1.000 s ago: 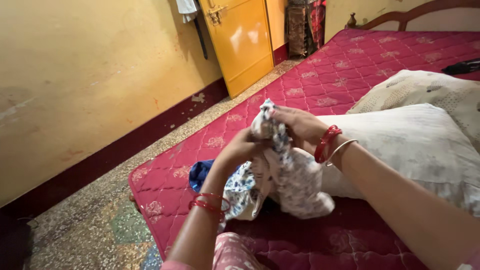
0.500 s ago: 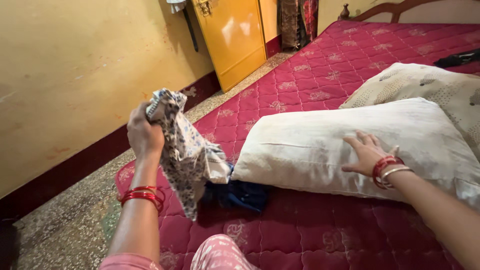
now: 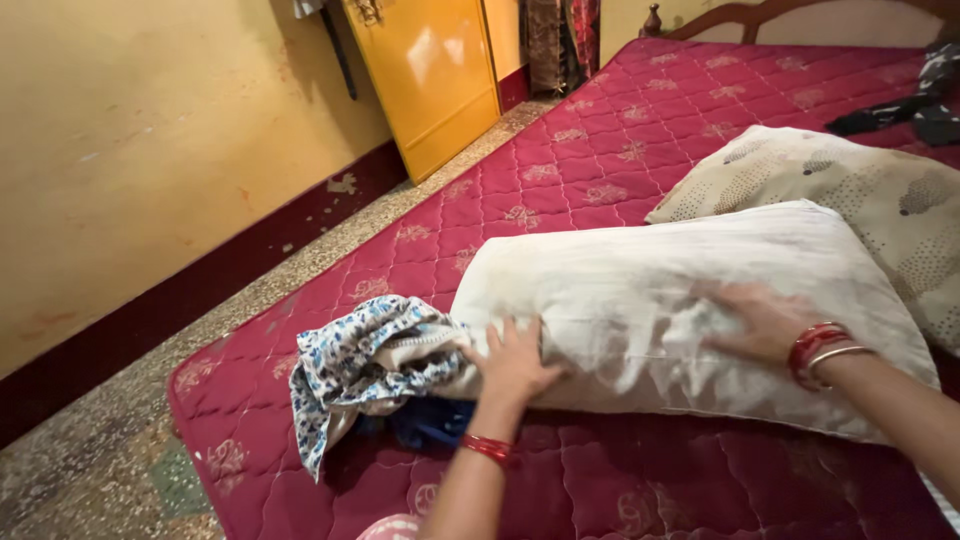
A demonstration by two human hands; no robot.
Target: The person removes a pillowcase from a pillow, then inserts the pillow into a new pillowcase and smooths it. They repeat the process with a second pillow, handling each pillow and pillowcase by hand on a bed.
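A large white pillow (image 3: 640, 280) lies across the red quilted mattress (image 3: 600, 140). My left hand (image 3: 512, 362) rests palm down on the pillow's near left edge, fingers spread. My right hand (image 3: 762, 320) presses flat on the pillow's top toward the right, slightly blurred. Just left of my left hand a white cloth with blue flowers (image 3: 362, 365) lies crumpled against the pillow's end. A dark blue cloth (image 3: 425, 425) shows under it. Neither hand holds anything.
A second, patterned pillow (image 3: 850, 190) lies behind the white one. Dark clothing (image 3: 900, 115) sits at the far right of the bed. A speckled floor (image 3: 120, 470), a yellow wall (image 3: 130, 150) and a yellow door (image 3: 430, 80) lie to the left.
My left hand has let go of the flowered cloth, which now lies on the mattress, and moved onto the pillow. My right hand has stayed on the pillow.
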